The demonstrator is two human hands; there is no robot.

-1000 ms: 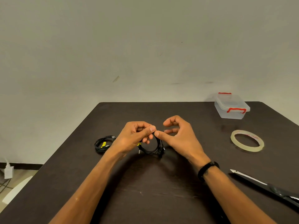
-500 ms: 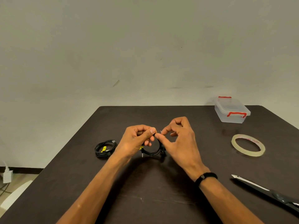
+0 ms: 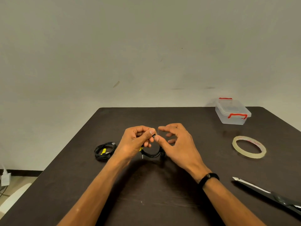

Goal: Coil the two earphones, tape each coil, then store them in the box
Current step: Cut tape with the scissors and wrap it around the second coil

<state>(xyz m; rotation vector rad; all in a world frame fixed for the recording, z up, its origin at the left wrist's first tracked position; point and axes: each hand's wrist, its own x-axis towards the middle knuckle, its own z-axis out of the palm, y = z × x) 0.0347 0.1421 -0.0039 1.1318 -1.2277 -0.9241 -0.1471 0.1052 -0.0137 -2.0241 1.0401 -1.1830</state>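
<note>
The dark table [image 3: 162, 201] filled the lower half of the scene, its far edge against a pale wall [image 3: 146, 46]. At the far right corner sat the clear plastic box [image 3: 232, 114], lid on and red clips down; through its walls I could make out nothing inside. Long black scissors [image 3: 267, 194] lay at the near right, blades together and pointing toward the middle. A roll of clear tape [image 3: 249, 147] lay flat between box and scissors. At the centre, both hands worked just above the tabletop: the left hand [image 3: 136, 142] curled, fingers and thumb gripping the top of a black earphone coil [image 3: 152, 153] whose loop hung down toward the table. The right hand [image 3: 175, 144] met it there, thumb pressed to the coil beside the left thumb, other fingers loosely spread; whether it pinched tape I couldn't tell. A black band [image 3: 209, 178] circled that wrist. Left of the hands, a second black earphone coil [image 3: 105, 150] with a yellow tag rested on the table, well apart from the box.
</note>
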